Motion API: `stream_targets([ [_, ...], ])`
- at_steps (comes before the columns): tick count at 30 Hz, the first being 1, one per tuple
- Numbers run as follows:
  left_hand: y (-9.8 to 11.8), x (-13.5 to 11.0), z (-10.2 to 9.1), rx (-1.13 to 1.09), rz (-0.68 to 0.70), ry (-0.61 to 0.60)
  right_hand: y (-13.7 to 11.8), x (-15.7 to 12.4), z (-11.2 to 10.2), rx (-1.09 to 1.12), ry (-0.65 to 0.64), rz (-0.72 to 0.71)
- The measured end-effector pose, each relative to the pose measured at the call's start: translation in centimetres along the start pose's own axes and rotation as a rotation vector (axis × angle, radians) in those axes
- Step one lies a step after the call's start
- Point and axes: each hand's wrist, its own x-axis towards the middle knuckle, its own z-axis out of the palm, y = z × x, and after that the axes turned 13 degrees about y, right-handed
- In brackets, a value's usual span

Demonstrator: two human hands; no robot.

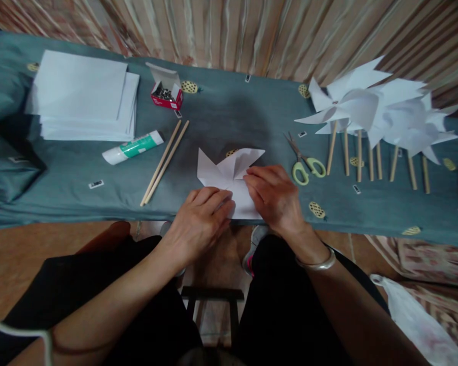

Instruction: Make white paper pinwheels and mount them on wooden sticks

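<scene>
A white paper pinwheel point(223, 173) lies near the front edge of the cloth-covered table, with pointed blades turned up at its far side. My left hand point(202, 216) is closed on its near left part, fingers bent over the paper. At the right side, my right hand point(277, 195) has its fingertips pinched together on a folded blade. Both hands hide parts of the paper. Just right of them rest scissors point(306, 165) with green handles. To the left lie two wooden sticks point(164, 165), side by side.
White paper sheets point(84, 91) are stacked at the back left. A glue stick point(133, 147) lies in front of them. An open red box point(167, 94) holds small metal pieces. Several pinwheels on sticks point(359, 112) overlap at the right. A curtain point(229, 33) hangs behind the table.
</scene>
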Motion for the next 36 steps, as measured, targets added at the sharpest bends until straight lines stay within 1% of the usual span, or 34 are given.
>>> stream_targets([
  [2,-0.01,-0.04,0.03,-0.006,-0.002,-0.003,-0.02,-0.01,0.09,-0.011,0.002,-0.006],
  [6,-0.06,-0.11,0.08,-0.032,-0.012,0.011,0.08,0.19,0.2,-0.035,0.022,0.031],
  [9,-0.11,-0.09,0.08,-0.044,-0.03,-0.019,0.23,0.31,0.2,-0.043,0.003,0.051],
  [13,-0.12,0.03,0.04,-0.037,-0.045,-0.065,0.32,0.26,0.13,-0.009,-0.017,0.02],
  [20,-0.06,0.27,-0.11,-0.023,-0.051,-0.098,0.11,0.09,0.1,-0.002,-0.029,-0.035],
  [25,-0.08,0.38,-0.19,-0.016,-0.053,-0.11,0.01,0.06,0.22,0.007,-0.037,-0.029],
  [31,-0.07,0.5,-0.28,-0.017,-0.053,-0.114,0.03,0.03,0.37,-0.005,-0.022,-0.074],
  [36,-0.04,0.59,-0.31,-0.022,-0.06,-0.115,-0.05,0.19,0.13,-0.027,-0.088,-0.065],
])
